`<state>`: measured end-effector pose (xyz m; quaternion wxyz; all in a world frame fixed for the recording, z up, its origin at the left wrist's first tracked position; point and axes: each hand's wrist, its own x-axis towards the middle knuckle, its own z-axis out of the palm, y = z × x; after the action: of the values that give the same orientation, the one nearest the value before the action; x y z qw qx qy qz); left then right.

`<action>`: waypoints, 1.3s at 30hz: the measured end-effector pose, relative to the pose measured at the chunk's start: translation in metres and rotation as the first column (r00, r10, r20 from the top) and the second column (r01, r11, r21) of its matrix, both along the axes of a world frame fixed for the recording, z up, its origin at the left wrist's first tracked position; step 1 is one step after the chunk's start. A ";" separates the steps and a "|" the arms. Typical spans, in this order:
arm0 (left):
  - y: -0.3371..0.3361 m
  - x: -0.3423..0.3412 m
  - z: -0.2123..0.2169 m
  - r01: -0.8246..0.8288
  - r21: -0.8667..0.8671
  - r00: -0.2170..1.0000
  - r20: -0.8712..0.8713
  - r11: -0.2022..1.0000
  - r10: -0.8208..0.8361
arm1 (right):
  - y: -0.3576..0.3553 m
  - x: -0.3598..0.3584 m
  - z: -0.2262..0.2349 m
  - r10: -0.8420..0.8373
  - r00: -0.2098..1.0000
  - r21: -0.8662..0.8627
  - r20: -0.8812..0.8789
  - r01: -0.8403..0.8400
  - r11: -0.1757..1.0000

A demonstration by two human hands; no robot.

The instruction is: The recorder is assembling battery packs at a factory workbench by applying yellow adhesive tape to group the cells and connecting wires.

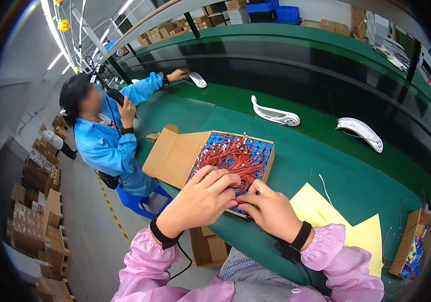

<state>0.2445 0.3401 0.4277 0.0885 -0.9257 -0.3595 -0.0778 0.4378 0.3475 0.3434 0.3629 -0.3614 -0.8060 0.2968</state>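
Note:
An open cardboard box (pixel 174 152) lies on the green bench, its flap folded out to the left. Inside are rows of blue-wrapped parts (pixel 262 147) with a tangle of thin red wires (pixel 235 160) ending in small white connectors. Over the box's near edge, my left hand (pixel 199 195) curls its fingers in on the red wires. My right hand (pixel 272 210) pinches at the same wires, thumb against forefinger, close beside the left fingertips. What lies right between the fingertips is partly covered. Both wrists wear black bands.
White curved plastic shells (pixel 276 116) lie along the far strip, another shell (pixel 360 133) further right. Yellow sheets (pixel 321 209) and a small box of blue parts (pixel 416 241) sit to my right. A co-worker in blue (pixel 106 136) works at the left, reaching toward a white shell (pixel 198 80).

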 end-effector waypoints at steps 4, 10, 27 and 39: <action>0.008 -0.002 0.005 -0.016 0.007 1.000 0.027 1.000 0.016 | 0.002 -0.005 0.010 -0.058 0.998 -0.033 -0.039 0.057 0.998; 0.013 -0.013 0.009 -0.066 -0.055 0.969 0.234 0.996 0.077 | 0.015 -0.008 0.027 -0.069 0.969 0.056 -0.238 0.085 0.995; -0.014 0.053 -0.064 -0.015 -0.376 0.631 0.715 0.927 0.300 | 0.002 0.068 0.088 -0.151 0.787 -0.417 -0.598 -0.145 0.897; 0.020 0.064 -0.059 -0.062 -0.284 0.648 0.718 0.957 0.255 | -0.025 0.130 0.097 -0.384 0.734 -0.412 -0.561 0.155 0.898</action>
<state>0.3086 0.3598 0.3691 -0.1701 -0.7799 -0.4506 -0.3997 0.5676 0.3223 0.4400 0.5830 -0.4124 -0.5124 0.4770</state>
